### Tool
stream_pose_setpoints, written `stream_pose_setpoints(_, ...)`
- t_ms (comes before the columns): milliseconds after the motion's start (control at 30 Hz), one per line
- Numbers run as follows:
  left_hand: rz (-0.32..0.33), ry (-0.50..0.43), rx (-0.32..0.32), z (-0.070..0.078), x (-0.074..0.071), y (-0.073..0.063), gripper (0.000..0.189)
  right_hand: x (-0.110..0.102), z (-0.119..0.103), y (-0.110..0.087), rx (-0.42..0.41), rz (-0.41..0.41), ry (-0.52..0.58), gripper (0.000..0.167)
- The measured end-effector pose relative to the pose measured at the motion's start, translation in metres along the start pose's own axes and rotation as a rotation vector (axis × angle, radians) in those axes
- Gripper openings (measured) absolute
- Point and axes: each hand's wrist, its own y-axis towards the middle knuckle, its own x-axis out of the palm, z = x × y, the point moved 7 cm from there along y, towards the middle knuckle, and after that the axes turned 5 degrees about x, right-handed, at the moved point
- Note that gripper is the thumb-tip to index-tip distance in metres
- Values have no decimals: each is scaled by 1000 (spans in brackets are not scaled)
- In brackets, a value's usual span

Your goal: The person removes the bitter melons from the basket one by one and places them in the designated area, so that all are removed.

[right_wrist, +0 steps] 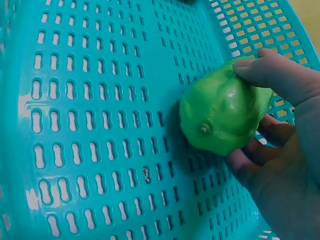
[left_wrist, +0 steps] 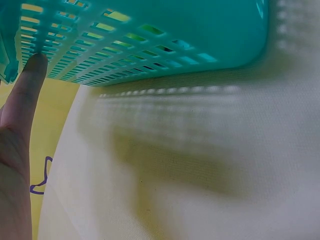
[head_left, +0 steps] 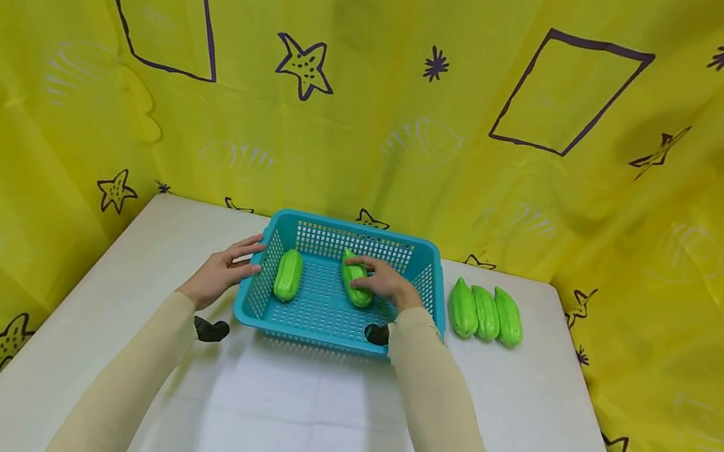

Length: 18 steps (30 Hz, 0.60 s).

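A teal plastic basket (head_left: 306, 336) with slotted walls and floor stands on the table. Inside it, my right hand (head_left: 383, 280) grips a bright green gourd (right_wrist: 212, 112), long and ridged with a pointed tip. Thumb and fingers lie on opposite sides of it in the right wrist view, close over the basket floor. A second green gourd (head_left: 288, 275) lies inside near the left wall. My left hand (head_left: 219, 272) is at the basket's left side, its extended fingers at the outer wall; in the left wrist view one fingertip (left_wrist: 36, 62) meets the slots.
Several more green gourds (head_left: 486, 314) lie side by side on the white table (head_left: 298, 425), right of the basket. A yellow curtain (head_left: 359, 161) with dark star drawings hangs behind and along both sides. Dark wrist-worn pieces (head_left: 211, 330) sit below the hands.
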Motion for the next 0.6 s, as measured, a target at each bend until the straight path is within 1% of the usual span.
stream_pose_setpoints(200, -9, -24, 9, 2, 1, 0, 57, -3, -1, -1, -31, 2, 30, 48)
stream_pose_setpoints(367, -13, -20, 10, 1, 2, 1, 57, -8, -4, -5, -45, 0, 72, 46)
stream_pose_setpoints(600, 0, -1, 5, -2, 1, 2, 59, -24, -11, -11, -78, 85, 111, 44)
